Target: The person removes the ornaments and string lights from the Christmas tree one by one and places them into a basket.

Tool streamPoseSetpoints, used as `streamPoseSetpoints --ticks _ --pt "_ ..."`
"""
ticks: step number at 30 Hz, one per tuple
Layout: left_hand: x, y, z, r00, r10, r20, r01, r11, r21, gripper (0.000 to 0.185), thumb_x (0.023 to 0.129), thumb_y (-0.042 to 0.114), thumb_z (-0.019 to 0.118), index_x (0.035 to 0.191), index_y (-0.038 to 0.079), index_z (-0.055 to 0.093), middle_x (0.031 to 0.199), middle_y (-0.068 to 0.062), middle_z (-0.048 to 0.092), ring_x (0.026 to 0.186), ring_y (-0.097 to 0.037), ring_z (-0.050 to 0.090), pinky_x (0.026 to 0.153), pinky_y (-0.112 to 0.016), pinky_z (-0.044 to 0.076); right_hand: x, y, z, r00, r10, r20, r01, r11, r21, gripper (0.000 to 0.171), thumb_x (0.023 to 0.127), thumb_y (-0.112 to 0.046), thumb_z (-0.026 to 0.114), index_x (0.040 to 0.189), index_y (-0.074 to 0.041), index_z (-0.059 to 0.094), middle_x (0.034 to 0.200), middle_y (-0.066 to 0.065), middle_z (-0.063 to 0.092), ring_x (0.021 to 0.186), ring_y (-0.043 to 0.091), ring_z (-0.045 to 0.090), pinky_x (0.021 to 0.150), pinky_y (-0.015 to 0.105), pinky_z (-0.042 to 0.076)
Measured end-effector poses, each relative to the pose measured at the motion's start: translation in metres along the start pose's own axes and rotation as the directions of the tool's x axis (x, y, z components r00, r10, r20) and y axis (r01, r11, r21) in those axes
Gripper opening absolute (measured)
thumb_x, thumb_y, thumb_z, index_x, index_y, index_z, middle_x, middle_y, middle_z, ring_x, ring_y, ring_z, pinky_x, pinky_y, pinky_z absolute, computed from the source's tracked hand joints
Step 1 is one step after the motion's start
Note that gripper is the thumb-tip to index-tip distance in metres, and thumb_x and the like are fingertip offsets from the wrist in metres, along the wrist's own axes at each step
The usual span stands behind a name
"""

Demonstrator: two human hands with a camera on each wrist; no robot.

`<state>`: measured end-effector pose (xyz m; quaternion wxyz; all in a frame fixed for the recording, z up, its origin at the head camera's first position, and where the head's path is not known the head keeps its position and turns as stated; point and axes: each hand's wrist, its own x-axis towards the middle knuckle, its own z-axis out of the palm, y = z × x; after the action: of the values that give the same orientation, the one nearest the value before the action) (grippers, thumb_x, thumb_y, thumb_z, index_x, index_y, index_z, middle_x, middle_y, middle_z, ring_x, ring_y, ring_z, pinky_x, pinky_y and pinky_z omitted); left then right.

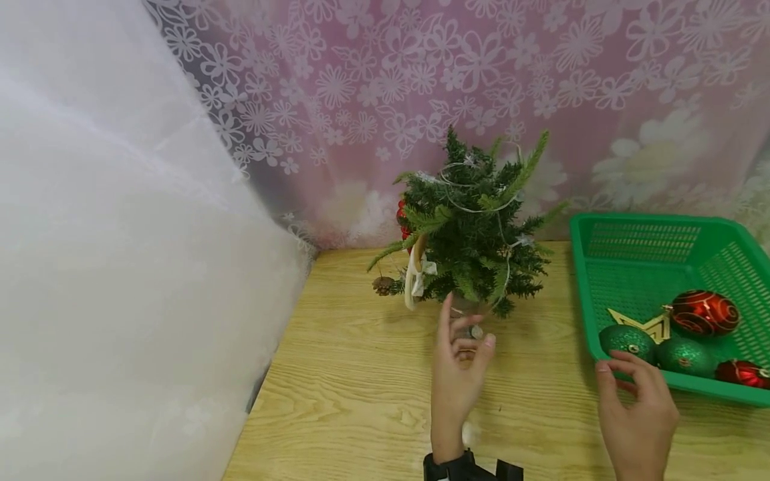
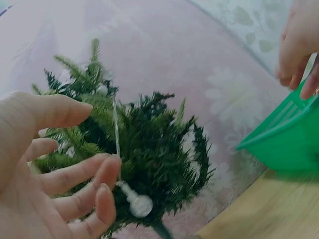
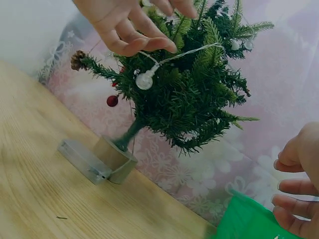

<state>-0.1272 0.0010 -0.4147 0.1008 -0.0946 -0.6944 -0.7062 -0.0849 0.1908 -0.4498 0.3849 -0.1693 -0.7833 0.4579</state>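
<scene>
Loosely spread left hand beside small green artificial tree; slack-fingered right hand by green plastic basket. Only right wrist view clearly shows translucent rectangular box.

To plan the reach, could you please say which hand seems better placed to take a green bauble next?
Probably the right hand: it is at the rim of the green basket, close to the green baubles, while the left hand is by the Christmas tree.

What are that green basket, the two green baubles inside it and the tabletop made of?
Green basket: probably plastic; glossy rim, moulded-looking slotted walls. Green baubles: glitter-like speckled finish; the core, perhaps plastic, is hidden. Tabletop: wood or laminate, from its yellow grain.
</scene>
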Motion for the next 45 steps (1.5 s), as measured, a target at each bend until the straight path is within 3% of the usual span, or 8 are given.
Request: streamPoseSetpoints --ticks 4,9,15,17,24,28,37,45 --pt "0.001 -0.005 -0.013 0.976 0.073 -0.206 -0.085 0.995 -0.052 0.036 0.092 0.007 0.063 0.127 0.003 0.056 0.101 -0.012 0.065 0.077 -0.009 0.061 0.065 -0.021 0.051 -0.002 0.0 0.001 1.0 -0.011 0.003 0.01 1.0 0.02 0.01 0.088 0.0 0.068 0.091 0.009 0.067 0.102 -0.029 0.052 0.098 -0.015 0.047 0.074 0.004 0.038" --pt "0.02 -0.003 -0.042 0.87 0.042 -0.491 -0.117 0.985 -0.124 0.01 0.09 -0.004 0.057 0.099 -0.008 0.059 0.085 -0.013 0.061 0.067 -0.008 0.056 0.06 -0.017 0.046 -0.003 0.0 0.004 1.0 -0.021 0.011 0.02 0.999 0.039 0.009 0.087 0.001 0.067 0.089 0.01 0.066 0.102 -0.028 0.053 0.096 -0.013 0.049 0.074 0.003 0.039" --pt "0.07 -0.002 -0.083 0.818 0.156 -0.554 -0.088 0.985 0.148 0.013 0.093 0.002 0.057 0.106 -0.001 0.059 0.106 -0.012 0.058 0.081 -0.023 0.058 0.065 -0.025 0.046 -0.002 0.003 0.002 1.0 -0.016 0.019 0.016 0.999 0.038 0.009 0.087 0.001 0.068 0.089 0.01 0.067 0.102 -0.027 0.054 0.096 -0.012 0.05 0.074 0.003 0.039" --pt "0.084 -0.003 -0.093 0.833 0.187 -0.52 -0.063 0.967 0.247 0.018 0.094 0.004 0.056 0.112 0.001 0.058 0.115 -0.014 0.053 0.087 -0.027 0.055 0.067 -0.029 0.045 -0.001 0.004 0.001 1.0 -0.005 0.024 0.004 0.999 0.034 0.01 0.088 0.0 0.068 0.089 0.009 0.067 0.102 -0.027 0.054 0.096 -0.012 0.049 0.074 0.003 0.039" --pt "0.115 -0.012 -0.114 0.947 0.168 -0.275 0.006 0.845 0.535 0.033 0.098 0.012 0.056 0.129 0.0 0.054 0.122 -0.021 0.052 0.09 -0.032 0.059 0.07 -0.041 0.052 0.001 0.003 0.003 0.995 0.052 0.086 -0.052 0.999 0.004 0.01 0.09 -0.003 0.067 0.092 0.006 0.068 0.1 -0.026 0.053 0.091 -0.015 0.048 0.073 0.002 0.038" --pt "0.122 -0.011 -0.119 0.979 0.14 -0.152 -0.021 0.8 0.599 0.032 0.1 0.014 0.053 0.127 -0.004 0.057 0.112 -0.023 0.062 0.084 -0.033 0.066 0.067 -0.041 0.055 0.002 -0.003 0.01 0.985 0.005 0.171 -0.005 1.0 -0.002 0.008 0.089 -0.003 0.066 0.091 0.004 0.068 0.101 -0.019 0.057 0.085 -0.015 0.048 0.072 0.003 0.038" --pt "0.119 -0.006 -0.119 0.982 0.17 -0.087 -0.064 0.723 0.688 0.026 0.1 0.009 0.053 0.118 -0.006 0.063 0.09 -0.02 0.07 0.071 -0.028 0.07 0.057 -0.034 0.056 -0.002 -0.012 0.023 0.915 -0.141 0.379 0.173 0.984 -0.05 0.005 0.091 -0.005 0.065 0.095 -0.004 0.068 0.097 0.004 0.065 0.081 -0.015 0.045 0.068 0.009 0.041" --pt "0.099 0.002 -0.118 0.983 0.181 -0.016 -0.124 0.734 0.668 0.025 0.095 0.006 0.057 0.115 -0.008 0.063 0.081 -0.014 0.07 0.065 -0.022 0.068 0.051 -0.027 0.052 -0.011 -0.014 0.032 0.842 -0.134 0.522 0.195 0.979 -0.063 0.008 0.09 -0.004 0.066 0.094 -0.011 0.068 0.095 0.003 0.067 0.077 0.014 0.062 0.06 0.025 0.05"
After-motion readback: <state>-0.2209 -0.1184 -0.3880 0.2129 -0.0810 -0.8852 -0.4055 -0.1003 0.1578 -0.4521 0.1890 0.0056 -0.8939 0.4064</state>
